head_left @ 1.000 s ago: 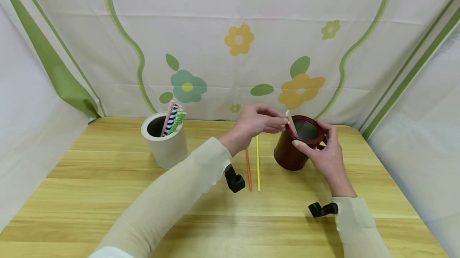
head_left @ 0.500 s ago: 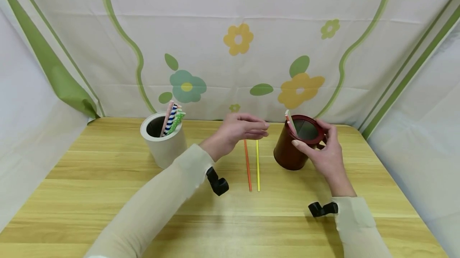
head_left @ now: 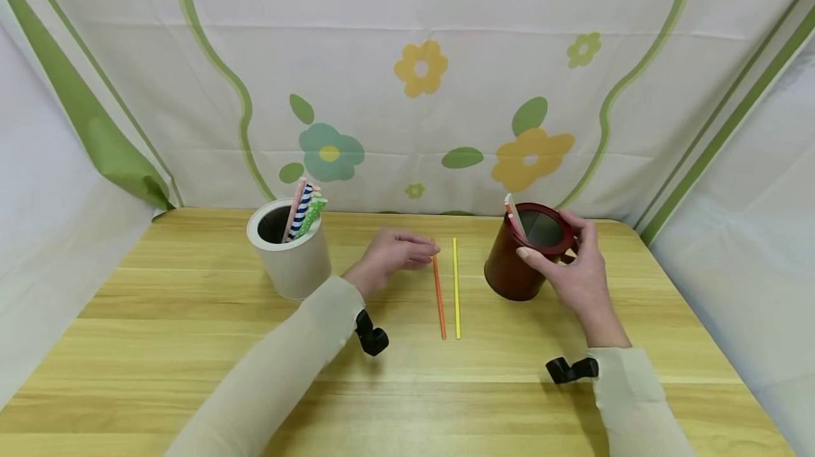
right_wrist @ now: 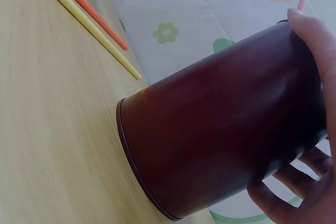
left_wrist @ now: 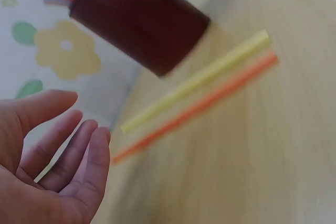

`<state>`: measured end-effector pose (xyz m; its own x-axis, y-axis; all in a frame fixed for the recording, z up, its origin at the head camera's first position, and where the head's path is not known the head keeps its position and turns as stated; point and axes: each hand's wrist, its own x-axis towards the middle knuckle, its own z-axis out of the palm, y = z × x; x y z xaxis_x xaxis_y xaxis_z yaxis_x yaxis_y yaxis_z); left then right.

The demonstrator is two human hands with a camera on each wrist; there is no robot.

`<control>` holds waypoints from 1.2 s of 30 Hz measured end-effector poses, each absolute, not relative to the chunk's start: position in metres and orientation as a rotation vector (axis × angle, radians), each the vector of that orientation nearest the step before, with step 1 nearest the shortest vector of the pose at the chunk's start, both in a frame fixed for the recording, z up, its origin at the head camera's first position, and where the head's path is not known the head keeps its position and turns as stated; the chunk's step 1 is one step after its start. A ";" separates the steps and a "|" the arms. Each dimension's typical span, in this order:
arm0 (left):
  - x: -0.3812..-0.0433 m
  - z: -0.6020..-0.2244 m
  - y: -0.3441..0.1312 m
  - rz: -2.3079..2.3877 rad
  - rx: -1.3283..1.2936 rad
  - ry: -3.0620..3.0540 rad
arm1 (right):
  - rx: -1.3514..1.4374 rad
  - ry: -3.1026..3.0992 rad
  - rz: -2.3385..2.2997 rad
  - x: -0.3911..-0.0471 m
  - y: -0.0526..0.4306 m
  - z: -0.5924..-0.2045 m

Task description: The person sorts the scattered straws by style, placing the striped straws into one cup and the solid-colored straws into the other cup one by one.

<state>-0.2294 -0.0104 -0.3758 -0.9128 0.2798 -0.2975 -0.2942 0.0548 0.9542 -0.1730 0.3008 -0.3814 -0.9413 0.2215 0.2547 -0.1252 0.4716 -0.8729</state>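
Observation:
My left hand (head_left: 396,257) hovers over the table by the far end of an orange straw (head_left: 439,294). Its thumb and fingers stand apart with nothing between them in the left wrist view. A yellow straw (head_left: 456,294) lies alongside the orange one. My right hand (head_left: 582,273) grips a dark red mug (head_left: 514,269) near its rim, thumb at the front and fingers around the right side. The mug stands upright on the table, and a few thin straws (head_left: 513,215) lean at the left of its mouth.
A white cylindrical container (head_left: 298,267) stands on the left of the wooden table (head_left: 407,400), holding several patterned straws (head_left: 304,209). Behind the table hangs a flowered cloth (head_left: 382,11), with more cloth at both sides.
My left hand has drawn away from the straws at the mug's rim, moving left and down to the orange straw's far end. My right hand stays on the mug.

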 end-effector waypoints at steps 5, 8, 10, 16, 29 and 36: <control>-0.234 -0.396 -0.011 1.935 -0.131 1.998 | -0.078 -2.387 1.464 -0.173 0.300 -0.380; -0.235 -0.404 -0.010 1.938 -0.157 2.035 | -0.081 -2.388 1.456 -0.172 0.300 -0.382; -0.235 -0.407 -0.009 1.907 -0.164 2.091 | -0.081 -2.381 1.449 -0.172 0.299 -0.384; -0.234 -0.409 0.002 1.679 -0.116 2.356 | -0.082 -2.370 1.435 -0.174 0.300 -0.386; -0.240 -0.405 0.016 1.404 -0.193 2.549 | -0.080 -2.361 1.446 -0.174 0.299 -0.383; -0.239 -0.402 0.019 1.367 -0.217 2.566 | -0.085 -2.358 1.445 -0.175 0.300 -0.384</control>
<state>-0.2389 0.0195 -0.4019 -0.9635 -0.0245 -0.2664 -0.2347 0.5550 0.7980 -0.1747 0.2998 -0.3840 -0.9287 0.2418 0.2810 -0.1406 0.4714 -0.8706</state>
